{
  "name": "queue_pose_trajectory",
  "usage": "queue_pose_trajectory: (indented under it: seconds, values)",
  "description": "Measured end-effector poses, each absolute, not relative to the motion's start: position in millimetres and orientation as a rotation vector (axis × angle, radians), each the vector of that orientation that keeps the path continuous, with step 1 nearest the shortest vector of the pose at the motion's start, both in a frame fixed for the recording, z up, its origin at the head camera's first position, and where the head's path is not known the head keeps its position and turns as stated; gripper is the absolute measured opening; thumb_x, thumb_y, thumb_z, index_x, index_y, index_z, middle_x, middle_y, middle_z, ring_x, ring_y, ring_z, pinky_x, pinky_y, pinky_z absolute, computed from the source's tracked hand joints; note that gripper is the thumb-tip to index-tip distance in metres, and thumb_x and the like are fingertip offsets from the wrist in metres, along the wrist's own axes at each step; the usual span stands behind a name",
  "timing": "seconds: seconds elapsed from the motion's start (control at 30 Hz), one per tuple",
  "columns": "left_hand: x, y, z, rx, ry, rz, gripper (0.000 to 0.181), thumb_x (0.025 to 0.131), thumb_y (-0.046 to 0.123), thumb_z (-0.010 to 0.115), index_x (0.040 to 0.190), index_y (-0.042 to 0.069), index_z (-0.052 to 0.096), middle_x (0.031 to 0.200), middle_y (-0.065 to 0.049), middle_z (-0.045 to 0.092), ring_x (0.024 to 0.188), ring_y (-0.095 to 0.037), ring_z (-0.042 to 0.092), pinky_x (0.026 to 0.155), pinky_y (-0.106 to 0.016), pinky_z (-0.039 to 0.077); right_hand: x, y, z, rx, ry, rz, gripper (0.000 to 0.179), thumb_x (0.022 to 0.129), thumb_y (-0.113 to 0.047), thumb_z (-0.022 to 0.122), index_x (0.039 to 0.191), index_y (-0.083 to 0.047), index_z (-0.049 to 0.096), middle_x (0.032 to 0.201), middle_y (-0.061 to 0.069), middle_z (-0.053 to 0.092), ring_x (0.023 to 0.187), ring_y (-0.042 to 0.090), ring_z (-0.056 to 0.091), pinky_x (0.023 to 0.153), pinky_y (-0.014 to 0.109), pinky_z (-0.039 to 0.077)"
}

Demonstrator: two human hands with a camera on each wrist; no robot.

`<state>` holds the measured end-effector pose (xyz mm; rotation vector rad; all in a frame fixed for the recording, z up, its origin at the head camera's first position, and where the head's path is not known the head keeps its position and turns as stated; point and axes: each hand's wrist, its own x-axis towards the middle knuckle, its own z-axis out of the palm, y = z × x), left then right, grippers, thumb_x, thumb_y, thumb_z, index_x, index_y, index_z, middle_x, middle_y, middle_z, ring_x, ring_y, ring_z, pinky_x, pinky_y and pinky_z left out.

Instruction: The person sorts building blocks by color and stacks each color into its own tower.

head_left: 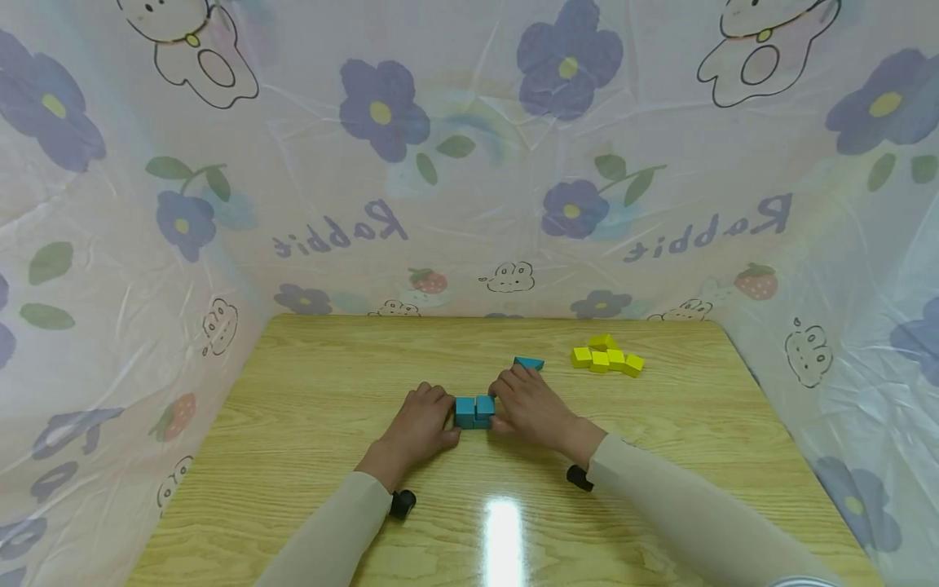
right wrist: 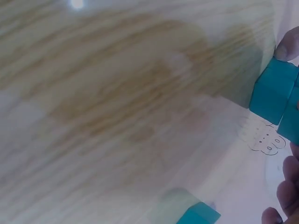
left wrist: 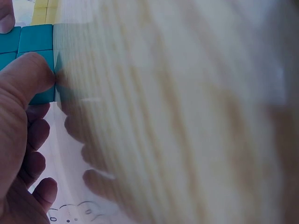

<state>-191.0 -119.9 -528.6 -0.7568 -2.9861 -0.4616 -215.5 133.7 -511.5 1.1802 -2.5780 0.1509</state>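
Note:
Small blue cube blocks (head_left: 465, 412) stand stacked on the wooden table between the two hands. My left hand (head_left: 418, 425) grips the left side of the stack; in the left wrist view its thumb (left wrist: 32, 77) lies across a near face, the other fingers curled behind. From the right, my right hand (head_left: 531, 410) pinches the upper right blue block (head_left: 485, 406), and a narrow gap parts it from the upper left one. Beyond the right hand's knuckles lies a blue triangular block (head_left: 529, 363), also partly seen as a blue piece (right wrist: 198, 214) in the right wrist view.
Several yellow cubes (head_left: 599, 361) sit in a loose row at the back right of the wooden table (head_left: 308, 367), with a yellow triangular block (head_left: 602, 342) behind them. A patterned curtain (head_left: 469, 179) encloses the back and sides. Black wrist devices (head_left: 402, 504) hang under both sleeves.

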Motion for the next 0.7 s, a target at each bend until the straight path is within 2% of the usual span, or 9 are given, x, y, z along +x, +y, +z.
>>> queue_pose_trajectory:
  seconds: [0.7]
  values:
    - [-191.7, -119.7, -529.4, -0.777, -2.965, -0.413, 0.035, 0.094, 0.036, 0.076, 0.114, 0.008, 0.07, 0.112, -0.003, 0.066, 0.1, -0.022, 0.049, 0.095, -0.044, 0.044, -215.3, 132.5, -511.7, 1.193, -2.581, 0.16, 0.034, 0.095, -0.038, 0.073, 0.114, -0.011, 0.066, 0.106, 0.001, 0.062, 0.096, 0.022, 0.049, 0.088, 0.037, 0.044]
